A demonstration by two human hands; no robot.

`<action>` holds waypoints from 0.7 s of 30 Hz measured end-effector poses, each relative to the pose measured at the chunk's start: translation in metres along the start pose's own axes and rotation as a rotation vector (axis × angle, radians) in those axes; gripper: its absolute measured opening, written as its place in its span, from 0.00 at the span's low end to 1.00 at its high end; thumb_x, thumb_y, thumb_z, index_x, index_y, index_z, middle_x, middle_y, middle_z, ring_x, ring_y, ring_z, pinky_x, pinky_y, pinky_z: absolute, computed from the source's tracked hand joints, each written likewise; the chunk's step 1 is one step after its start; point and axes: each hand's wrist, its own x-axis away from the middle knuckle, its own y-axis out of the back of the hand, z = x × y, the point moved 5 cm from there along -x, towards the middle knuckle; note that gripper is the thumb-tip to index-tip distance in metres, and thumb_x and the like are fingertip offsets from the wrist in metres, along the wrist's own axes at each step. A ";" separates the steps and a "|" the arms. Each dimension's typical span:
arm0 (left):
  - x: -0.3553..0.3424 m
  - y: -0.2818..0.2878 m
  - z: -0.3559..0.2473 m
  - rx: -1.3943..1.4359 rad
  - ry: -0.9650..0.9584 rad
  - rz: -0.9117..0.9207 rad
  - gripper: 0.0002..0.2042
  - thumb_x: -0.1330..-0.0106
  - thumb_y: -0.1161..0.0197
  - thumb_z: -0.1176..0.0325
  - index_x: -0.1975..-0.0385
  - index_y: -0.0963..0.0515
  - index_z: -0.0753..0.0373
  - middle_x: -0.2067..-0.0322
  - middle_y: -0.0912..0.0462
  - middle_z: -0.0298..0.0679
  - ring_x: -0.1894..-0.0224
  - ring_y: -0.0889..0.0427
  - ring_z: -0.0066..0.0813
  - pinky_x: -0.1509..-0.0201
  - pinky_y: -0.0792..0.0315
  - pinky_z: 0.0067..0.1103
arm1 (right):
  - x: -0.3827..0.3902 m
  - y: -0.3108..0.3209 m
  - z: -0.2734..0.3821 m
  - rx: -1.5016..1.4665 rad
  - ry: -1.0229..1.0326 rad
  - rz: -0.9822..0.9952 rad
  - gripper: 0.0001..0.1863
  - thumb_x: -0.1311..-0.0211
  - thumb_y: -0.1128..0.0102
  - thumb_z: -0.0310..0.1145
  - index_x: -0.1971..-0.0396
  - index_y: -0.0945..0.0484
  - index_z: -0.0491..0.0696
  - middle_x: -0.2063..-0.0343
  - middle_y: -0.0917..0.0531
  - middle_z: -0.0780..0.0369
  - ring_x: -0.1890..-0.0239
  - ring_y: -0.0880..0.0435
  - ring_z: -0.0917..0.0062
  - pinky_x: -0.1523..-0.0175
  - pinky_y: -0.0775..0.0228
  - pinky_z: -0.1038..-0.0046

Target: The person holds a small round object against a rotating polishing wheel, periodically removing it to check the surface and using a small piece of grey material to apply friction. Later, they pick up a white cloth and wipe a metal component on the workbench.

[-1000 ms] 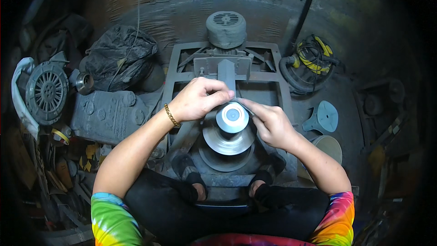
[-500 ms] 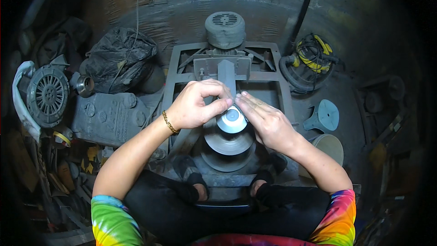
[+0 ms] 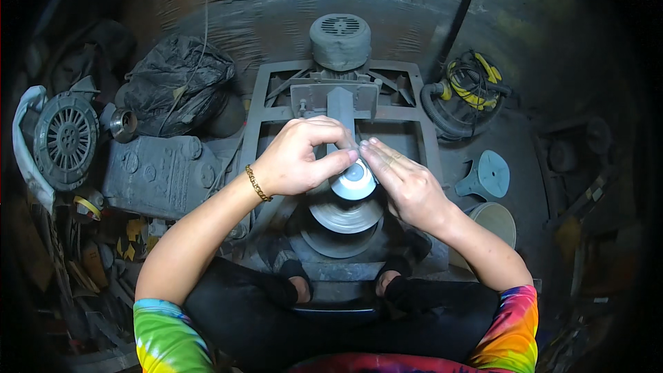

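Observation:
A small bright metal cup-like piece with a white ring and round grey centre sits at the top of the spindle. Beneath it is a wider shiny metal disc, its surface streaked in circles. My left hand is closed at the piece's far left edge, fingers curled and thumb tip against the rim; whatever it pinches is hidden. My right hand lies along the right side, fingers stretched out together, their tips meeting the left fingers. What is under its palm cannot be seen.
Behind the piece, a grey motor stands on a metal frame. At right are a yellow-black vacuum cleaner, a pale blue stool and a bucket. A dusty grey metal box and a black plastic bag lie left.
The whole view has shifted slightly. My hands stay together at the rim of the piece, with only a small shift of the fingers against it.

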 end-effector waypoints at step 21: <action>-0.005 -0.003 0.015 -0.013 0.117 0.010 0.18 0.32 0.39 0.56 0.68 0.18 0.69 0.66 0.16 0.49 0.60 0.18 0.44 0.53 0.26 0.32 | 0.002 -0.011 -0.011 -0.406 -0.221 -0.068 0.25 0.41 0.46 0.17 0.41 0.28 0.40 0.55 0.17 0.43 0.54 0.17 0.48 0.50 0.23 0.58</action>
